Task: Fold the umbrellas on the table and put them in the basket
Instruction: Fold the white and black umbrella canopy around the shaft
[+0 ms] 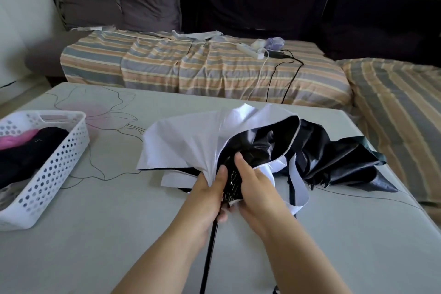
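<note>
At the left edge of the table stood the basket, white and perforated; inside it lay a pink bundle and a black bundle, which I judge to be umbrellas already folded and put away, though their shape was too crumpled to be sure.

Right of the basket, near the middle of the table, the white umbrella lay half collapsed, its white outside spread toward the left and far side, its black lining showing at the right; its black shaft ran toward the near edge between the two forearms.

The left hand had its fingers curled round the gathered white cloth and the ribs, thumb laid up along the fabric; the right hand, just beside it, was likewise wrapped round the bunched ribs from the right, one finger reaching up into the black lining; both held firmly, neither was spread flat.

Further right, touching the white umbrella's canopy, a dark umbrella lay loose and unfolded near the table's right edge.

By my reckoning the task stood about midway: two pieces seemingly done, one being gathered and not yet wrapped or shortened, one untouched; beyond the table was a striped sofa.
</note>
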Tool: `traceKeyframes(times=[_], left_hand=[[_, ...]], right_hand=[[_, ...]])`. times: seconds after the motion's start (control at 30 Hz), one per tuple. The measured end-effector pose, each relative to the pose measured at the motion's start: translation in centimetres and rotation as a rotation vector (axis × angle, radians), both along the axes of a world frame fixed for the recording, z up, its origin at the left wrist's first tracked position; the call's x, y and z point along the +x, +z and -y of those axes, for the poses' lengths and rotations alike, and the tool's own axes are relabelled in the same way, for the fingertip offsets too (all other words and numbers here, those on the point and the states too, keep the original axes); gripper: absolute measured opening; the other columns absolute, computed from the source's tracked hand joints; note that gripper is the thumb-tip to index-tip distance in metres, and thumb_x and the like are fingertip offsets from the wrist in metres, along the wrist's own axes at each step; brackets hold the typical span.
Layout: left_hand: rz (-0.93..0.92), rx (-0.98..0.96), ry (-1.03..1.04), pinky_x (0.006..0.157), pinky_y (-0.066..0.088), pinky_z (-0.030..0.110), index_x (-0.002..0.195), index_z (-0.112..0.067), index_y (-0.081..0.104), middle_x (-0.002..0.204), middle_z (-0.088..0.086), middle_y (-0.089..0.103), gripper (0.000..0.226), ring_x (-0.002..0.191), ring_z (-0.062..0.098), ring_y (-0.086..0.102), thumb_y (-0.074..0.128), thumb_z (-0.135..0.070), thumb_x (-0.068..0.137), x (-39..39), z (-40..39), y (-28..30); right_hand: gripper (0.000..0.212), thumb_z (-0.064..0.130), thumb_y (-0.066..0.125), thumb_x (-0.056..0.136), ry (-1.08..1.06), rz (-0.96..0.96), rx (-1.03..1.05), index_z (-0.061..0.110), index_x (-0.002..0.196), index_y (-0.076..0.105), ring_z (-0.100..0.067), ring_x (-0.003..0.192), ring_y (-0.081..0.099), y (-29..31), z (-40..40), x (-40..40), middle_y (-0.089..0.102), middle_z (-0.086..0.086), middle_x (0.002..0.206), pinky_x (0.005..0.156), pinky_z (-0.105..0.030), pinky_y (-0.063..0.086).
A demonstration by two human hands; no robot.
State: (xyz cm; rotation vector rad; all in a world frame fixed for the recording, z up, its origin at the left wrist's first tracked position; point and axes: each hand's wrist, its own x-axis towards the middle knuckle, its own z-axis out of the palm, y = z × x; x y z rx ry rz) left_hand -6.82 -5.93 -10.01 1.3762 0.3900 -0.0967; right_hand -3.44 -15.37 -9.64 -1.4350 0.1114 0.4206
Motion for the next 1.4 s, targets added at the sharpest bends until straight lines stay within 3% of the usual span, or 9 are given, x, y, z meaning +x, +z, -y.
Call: traceKeyframes(times=[0.1, 0.2, 0.4, 0.53, 0.73, 0.9, 1.0, 1.1, 1.4], left_hand=[[-0.011, -0.085, 0.057, 0.041, 0.025, 0.021, 0.098, -0.017, 0.057, 0.057, -0.003, 0.045, 0.024, 0.043, 0.008, 0.036, 0.051, -0.041, 0.095, 0.3, -0.2, 0.0], [-0.014, -0.086, 0.025, 0.041, 0.023, 0.021, 0.09, -0.019, 0.054, 0.054, -0.005, 0.042, 0.022, 0.047, 0.01, 0.035, 0.053, -0.041, 0.095, 0.3, -0.4, -0.4], [-0.055, -0.279, -0.067, 0.048, 0.049, 0.024, 0.12, -0.009, 0.058, 0.086, 0.008, 0.071, 0.042, 0.054, 0.018, 0.062, 0.042, -0.041, 0.099, 0.1, -0.4, 0.0], [-0.052, -0.353, -0.177, 0.056, 0.055, 0.025, 0.12, -0.013, 0.061, 0.101, 0.013, 0.073, 0.043, 0.071, 0.025, 0.071, 0.039, -0.042, 0.098, 0.0, -1.3, 0.4], [-0.022, -0.22, -0.181, 0.039, 0.035, 0.017, 0.071, -0.008, 0.065, 0.065, 0.006, 0.057, 0.021, 0.043, 0.009, 0.046, 0.066, -0.028, 0.07, 0.0, -1.7, 0.2], [-0.062, -0.275, -0.022, 0.035, 0.025, 0.016, 0.107, -0.005, 0.04, 0.067, 0.006, 0.047, 0.035, 0.039, 0.008, 0.034, 0.066, -0.018, 0.086, 0.5, -1.9, -0.1], [-0.087, -0.24, -0.005, 0.035, 0.026, 0.016, 0.104, -0.005, 0.037, 0.064, 0.006, 0.047, 0.038, 0.038, 0.008, 0.035, 0.067, -0.02, 0.086, 0.3, -1.7, -0.3], [-0.072, -0.193, -0.039, 0.035, 0.026, 0.016, 0.092, -0.007, 0.042, 0.06, 0.004, 0.048, 0.035, 0.038, 0.009, 0.034, 0.068, -0.029, 0.084, 0.0, -1.3, -0.2], [-0.02, -0.276, -0.167, 0.039, 0.031, 0.018, 0.092, -0.007, 0.045, 0.065, 0.007, 0.051, 0.013, 0.043, 0.012, 0.04, 0.053, -0.017, 0.095, -0.6, -1.9, 0.6]], right_hand=[[0.032, 0.048, 0.063, 0.087, -0.098, 0.135, -0.14, 0.018, 0.096, 0.068, -0.008, 0.075, 0.07, 0.4, 1.9, 0.7, 0.074, 0.005, 0.079, 0.071, -0.028, 0.056], [0.037, 0.05, 0.073, 0.071, -0.281, 0.276, -0.049, 0.03, 0.101, 0.063, -0.016, 0.094, 0.07, 1.1, 3.4, 1.4, 0.073, 0.006, 0.095, 0.088, -0.043, 0.053], [0.014, 0.032, 0.068, 0.088, -0.06, 0.21, -0.275, 0.019, 0.087, 0.06, -0.003, 0.05, 0.059, 1.5, 3.0, 0.9, 0.063, 0.013, 0.055, 0.054, -0.019, 0.048], [0.015, 0.028, 0.07, 0.086, 0.018, 0.213, -0.387, 0.016, 0.088, 0.061, -0.02, 0.052, 0.062, 0.6, 2.5, 1.2, 0.061, 0.006, 0.052, 0.067, -0.042, 0.059], [0.009, 0.023, 0.062, 0.092, 0.025, 0.328, -0.463, 0.015, 0.088, 0.063, -0.01, 0.057, 0.062, 0.7, 2.3, 0.9, 0.064, 0.002, 0.062, 0.06, -0.02, 0.049], [0.014, 0.025, 0.062, 0.092, -0.34, 0.366, -0.509, 0.018, 0.1, 0.054, -0.007, 0.057, 0.056, 1.1, 3.0, 1.1, 0.059, 0.002, 0.066, 0.053, -0.007, 0.036], [0.054, 0.026, 0.07, 0.084, -0.467, 0.593, -0.604, 0.027, 0.131, 0.043, -0.004, 0.086, 0.049, 1.4, 2.6, 0.2, 0.05, 0.008, 0.096, 0.07, -0.002, 0.035], [0.059, 0.028, 0.071, 0.083, -0.304, 0.938, -0.742, 0.032, 0.136, 0.045, 0.0, 0.094, 0.046, 1.3, 1.7, -0.2, 0.039, 0.012, 0.105, 0.082, -0.006, 0.038], [0.054, 0.022, 0.063, 0.091, 0.025, 0.58, -0.6, 0.038, 0.138, 0.044, -0.005, 0.098, 0.058, 0.8, 2.3, 0.6, 0.059, 0.007, 0.103, 0.081, -0.002, 0.038]])
